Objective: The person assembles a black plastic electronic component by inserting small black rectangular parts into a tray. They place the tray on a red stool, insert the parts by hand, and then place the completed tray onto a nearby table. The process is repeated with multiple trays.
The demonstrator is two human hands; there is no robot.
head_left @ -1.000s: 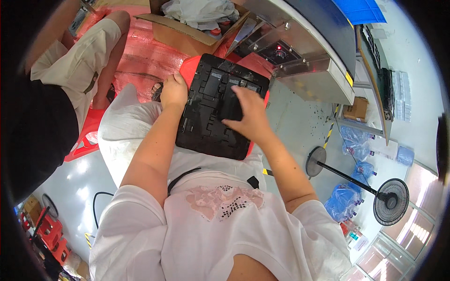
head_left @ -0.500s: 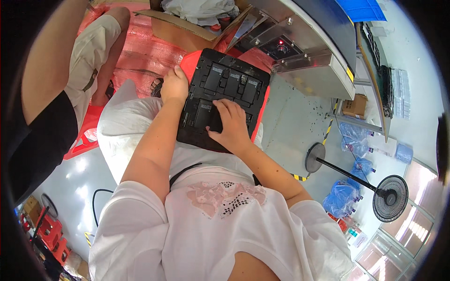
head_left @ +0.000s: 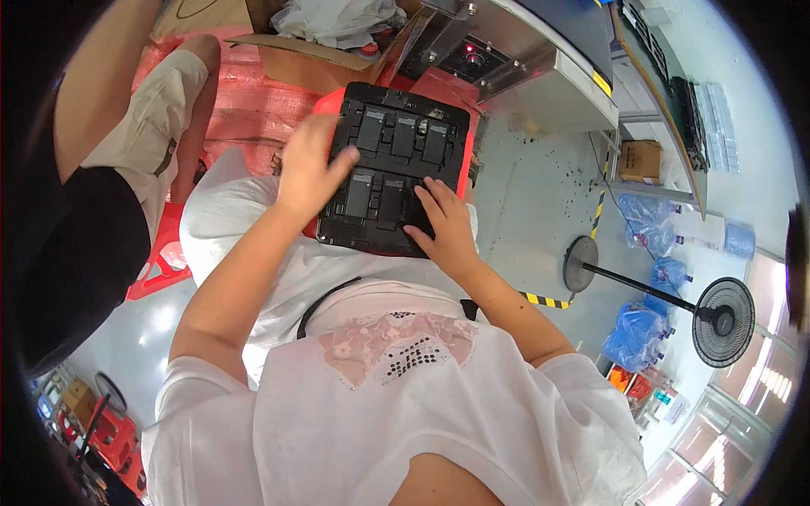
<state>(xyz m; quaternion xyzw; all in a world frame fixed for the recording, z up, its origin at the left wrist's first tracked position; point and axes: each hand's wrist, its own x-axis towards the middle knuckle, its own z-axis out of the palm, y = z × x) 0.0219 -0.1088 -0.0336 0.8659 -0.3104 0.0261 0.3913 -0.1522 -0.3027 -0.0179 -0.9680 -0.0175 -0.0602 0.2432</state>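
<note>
A black tray point(head_left: 405, 170) lies across my lap on a red surface point(head_left: 331, 100). Flat black rectangular pieces sit in its slots: three in the far row, such as the far-left piece point(head_left: 370, 130), and in the near row a left piece point(head_left: 359, 195) and a middle piece point(head_left: 391, 201). My left hand point(head_left: 310, 173) hovers over the tray's left edge, slightly blurred, fingers apart and nothing in it. Over the near row's right end, my right hand point(head_left: 447, 229) has thumb and fingers spread, fingertips touching the tray area. What lies beneath its palm is hidden.
Beyond the tray stand an open cardboard box point(head_left: 308, 63) with white plastic bags and a metal machine point(head_left: 540, 88) with a knob. A black standing fan point(head_left: 723, 322) is at right. Someone in black and beige sits close on my left, near a red stool point(head_left: 164, 253).
My left hand has let go of the tray's left edge and lifted over it. My right hand has shifted from the near row's middle piece toward its right end.
</note>
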